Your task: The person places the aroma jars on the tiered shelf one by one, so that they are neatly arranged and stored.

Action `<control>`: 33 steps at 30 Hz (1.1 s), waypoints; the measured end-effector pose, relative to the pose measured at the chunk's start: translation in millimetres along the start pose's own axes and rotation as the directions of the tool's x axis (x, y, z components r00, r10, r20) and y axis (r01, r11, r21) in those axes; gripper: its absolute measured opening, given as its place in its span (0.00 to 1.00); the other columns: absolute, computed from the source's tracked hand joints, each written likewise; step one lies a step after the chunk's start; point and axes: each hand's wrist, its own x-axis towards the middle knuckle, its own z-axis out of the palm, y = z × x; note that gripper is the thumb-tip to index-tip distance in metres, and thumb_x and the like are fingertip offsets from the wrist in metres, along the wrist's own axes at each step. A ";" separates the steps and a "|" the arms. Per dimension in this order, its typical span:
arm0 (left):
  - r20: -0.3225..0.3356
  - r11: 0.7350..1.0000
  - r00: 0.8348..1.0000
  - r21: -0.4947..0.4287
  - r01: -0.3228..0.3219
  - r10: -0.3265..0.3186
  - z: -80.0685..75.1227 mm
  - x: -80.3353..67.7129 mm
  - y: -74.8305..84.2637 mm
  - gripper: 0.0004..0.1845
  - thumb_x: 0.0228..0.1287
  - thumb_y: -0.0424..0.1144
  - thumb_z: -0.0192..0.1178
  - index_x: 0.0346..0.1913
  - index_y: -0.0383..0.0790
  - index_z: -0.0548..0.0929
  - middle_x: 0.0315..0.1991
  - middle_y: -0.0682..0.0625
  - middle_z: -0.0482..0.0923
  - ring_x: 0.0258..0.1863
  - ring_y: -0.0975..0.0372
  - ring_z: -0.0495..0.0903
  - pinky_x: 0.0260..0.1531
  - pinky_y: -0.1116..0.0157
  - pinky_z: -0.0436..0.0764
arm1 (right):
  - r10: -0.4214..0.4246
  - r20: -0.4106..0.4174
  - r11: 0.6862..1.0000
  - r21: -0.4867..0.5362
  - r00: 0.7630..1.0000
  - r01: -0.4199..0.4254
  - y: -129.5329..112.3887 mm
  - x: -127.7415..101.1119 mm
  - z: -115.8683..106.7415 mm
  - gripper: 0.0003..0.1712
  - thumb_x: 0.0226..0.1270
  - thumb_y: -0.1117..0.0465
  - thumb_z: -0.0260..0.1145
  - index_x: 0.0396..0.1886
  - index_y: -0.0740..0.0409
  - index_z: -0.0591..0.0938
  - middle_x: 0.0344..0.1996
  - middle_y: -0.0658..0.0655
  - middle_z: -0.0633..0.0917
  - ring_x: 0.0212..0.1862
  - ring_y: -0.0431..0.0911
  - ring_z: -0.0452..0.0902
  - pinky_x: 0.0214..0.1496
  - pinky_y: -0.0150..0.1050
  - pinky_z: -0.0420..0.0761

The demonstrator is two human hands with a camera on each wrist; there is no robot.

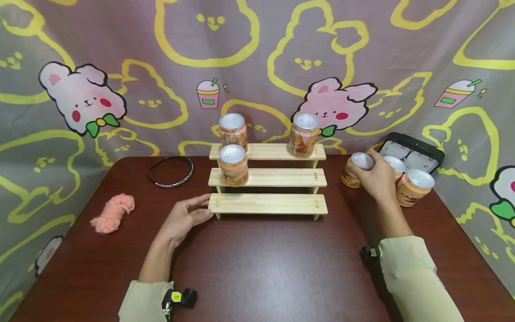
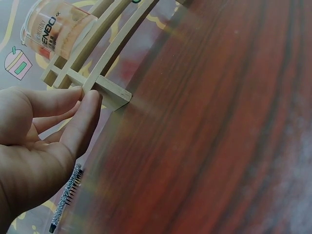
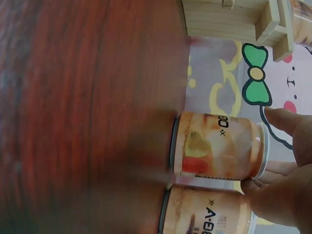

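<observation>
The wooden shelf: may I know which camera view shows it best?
The head view, because all three steps of the wooden shelf appear there. The left wrist view shows the end the left hand touches; the right wrist view shows part of the other end.

the head view faces forward and down from above and behind the left hand (image 1: pixel 183 220) and right hand (image 1: pixel 379 176). close in, turned sideways, the left wrist view shares with it the shelf (image 1: pixel 267 203) end at that grip; the right, the can (image 3: pixel 219 146) beside that hand.

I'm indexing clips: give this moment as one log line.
left hand: pinches wooden rack; right hand: at tabletop can, grip unclear; top step: two cans; middle step: one can
</observation>
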 end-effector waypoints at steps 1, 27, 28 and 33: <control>-0.001 1.000 1.000 0.002 0.002 -0.002 -0.1 -0.3 0.1 0.29 0.70 0.19 0.52 0.73 0.23 0.63 0.65 0.26 0.66 0.50 0.64 0.81 0.57 0.66 0.81 | 0.003 0.007 1.000 0.005 1.000 -0.003 -0.3 0.1 0.8 0.40 0.65 0.50 0.72 0.67 0.72 0.72 0.57 0.77 0.78 0.53 0.70 0.74 0.54 0.65 0.76; 0.011 0.999 1.000 -0.026 -0.023 0.023 4.9 1.8 -1.9 0.29 0.70 0.18 0.52 0.73 0.20 0.62 0.64 0.25 0.66 0.48 0.66 0.81 0.56 0.67 0.82 | 0.044 0.040 0.999 -0.002 0.998 -0.044 6.4 10.5 1.1 0.43 0.66 0.50 0.72 0.69 0.76 0.69 0.62 0.78 0.74 0.58 0.71 0.73 0.57 0.66 0.76; 0.009 0.999 1.000 -0.027 -0.023 0.023 4.6 1.8 -1.9 0.29 0.70 0.18 0.52 0.73 0.20 0.62 0.64 0.25 0.66 0.48 0.66 0.81 0.56 0.67 0.82 | 0.040 0.035 0.999 0.004 0.999 -0.040 6.2 11.1 1.7 0.43 0.65 0.50 0.72 0.68 0.76 0.70 0.61 0.78 0.75 0.57 0.71 0.73 0.57 0.66 0.76; -0.006 1.000 1.000 -0.026 -0.010 0.010 2.0 1.8 -2.1 0.29 0.70 0.17 0.51 0.73 0.21 0.63 0.63 0.26 0.66 0.47 0.66 0.81 0.56 0.67 0.82 | 0.022 0.028 0.999 0.046 0.999 -0.023 4.3 11.6 4.3 0.41 0.63 0.52 0.75 0.66 0.76 0.73 0.59 0.78 0.77 0.54 0.67 0.75 0.54 0.62 0.78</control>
